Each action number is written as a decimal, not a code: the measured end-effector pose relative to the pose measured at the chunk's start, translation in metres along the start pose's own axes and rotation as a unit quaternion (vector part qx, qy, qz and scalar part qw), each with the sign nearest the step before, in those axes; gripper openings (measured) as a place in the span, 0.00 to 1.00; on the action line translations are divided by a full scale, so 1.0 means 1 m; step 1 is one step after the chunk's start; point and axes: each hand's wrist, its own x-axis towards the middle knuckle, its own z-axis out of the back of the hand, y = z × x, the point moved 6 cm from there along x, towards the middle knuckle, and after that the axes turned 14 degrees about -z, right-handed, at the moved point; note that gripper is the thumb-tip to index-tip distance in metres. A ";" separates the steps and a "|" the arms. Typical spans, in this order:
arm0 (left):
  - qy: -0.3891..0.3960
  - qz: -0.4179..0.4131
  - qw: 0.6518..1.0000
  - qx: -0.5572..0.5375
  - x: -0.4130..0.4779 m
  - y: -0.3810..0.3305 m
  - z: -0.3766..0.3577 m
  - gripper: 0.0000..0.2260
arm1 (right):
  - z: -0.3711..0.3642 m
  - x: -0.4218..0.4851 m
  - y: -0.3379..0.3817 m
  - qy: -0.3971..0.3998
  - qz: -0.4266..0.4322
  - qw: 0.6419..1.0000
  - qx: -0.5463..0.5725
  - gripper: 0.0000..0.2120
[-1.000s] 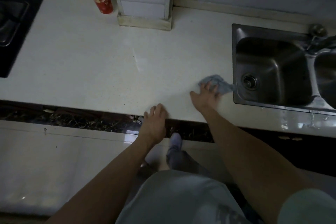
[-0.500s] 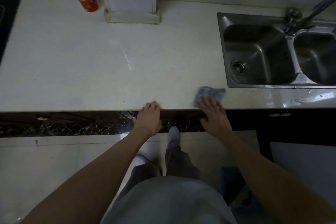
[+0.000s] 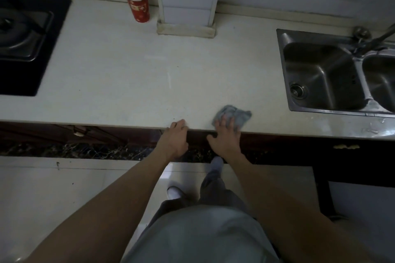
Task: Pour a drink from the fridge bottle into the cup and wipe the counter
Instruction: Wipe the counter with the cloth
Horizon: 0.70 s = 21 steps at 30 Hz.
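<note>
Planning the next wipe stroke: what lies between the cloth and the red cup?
Head view: only bare counter between cloth and red cup; the pillar base stands just right of that line.

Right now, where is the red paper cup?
In the head view the red cup stands upright at the back of the counter, just left of the tiled column and right of the stove.

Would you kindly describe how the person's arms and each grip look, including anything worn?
The left forearm and right forearm are bare: no sleeve, watch or bracelet shows. The left grip and right grip wear no gloves; no rings visible.
</note>
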 end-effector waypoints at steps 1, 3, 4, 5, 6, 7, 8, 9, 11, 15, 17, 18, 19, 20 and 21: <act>0.003 -0.001 1.000 -0.008 -0.002 0.003 -0.001 0.18 | -0.005 -0.004 0.017 0.005 0.025 1.000 -0.017 0.35; -0.002 -0.003 1.000 -0.025 -0.004 0.005 0.000 0.18 | -0.013 -0.011 0.046 0.015 0.070 0.996 -0.047 0.35; -0.007 0.000 0.999 -0.034 -0.004 0.005 0.002 0.18 | -0.016 -0.012 0.056 0.016 0.087 0.994 -0.059 0.34; -0.012 0.004 0.999 -0.043 -0.004 0.005 0.003 0.19 | -0.017 -0.013 0.062 0.013 0.101 0.992 -0.070 0.33; -0.012 0.006 0.999 -0.047 -0.003 0.005 0.005 0.20 | -0.017 -0.012 0.066 0.009 0.111 0.991 -0.079 0.33; -0.009 0.007 0.999 -0.049 -0.003 0.006 0.006 0.21 | -0.017 -0.009 0.067 0.008 0.117 0.989 -0.087 0.33; -0.003 0.007 0.999 -0.049 -0.002 0.006 0.007 0.20 | -0.015 -0.004 0.066 0.008 0.122 0.988 -0.095 0.34; 0.002 0.004 0.999 -0.044 -0.002 0.007 0.008 0.20 | -0.014 0.002 0.065 0.005 0.128 0.986 -0.107 0.34; 0.014 -0.005 1.000 -0.028 0.001 0.009 0.008 0.20 | -0.008 0.015 0.063 -0.003 0.140 0.981 -0.137 0.35; 0.013 -0.014 0.999 -0.027 0.009 0.016 0.013 0.18 | 0.012 0.049 0.067 -0.025 0.145 0.977 -0.156 0.35; 0.013 -0.018 0.999 -0.032 0.014 0.019 0.018 0.17 | 0.025 0.071 0.072 -0.033 0.145 0.976 -0.159 0.35; 0.014 -0.018 0.999 -0.038 0.017 0.020 0.021 0.18 | 0.031 0.084 0.075 -0.030 0.142 0.977 -0.158 0.35; 0.013 -0.021 0.999 -0.041 0.019 0.022 0.025 0.19 | 0.038 0.097 0.078 -0.024 0.136 0.978 -0.155 0.35; 0.010 -0.024 0.999 -0.039 0.022 0.024 0.031 0.20 | 0.044 0.109 0.082 -0.018 0.130 0.979 -0.153 0.35; 0.004 -0.026 0.999 -0.033 0.026 0.027 0.038 0.20 | 0.050 0.122 0.085 -0.014 0.125 0.980 -0.153 0.35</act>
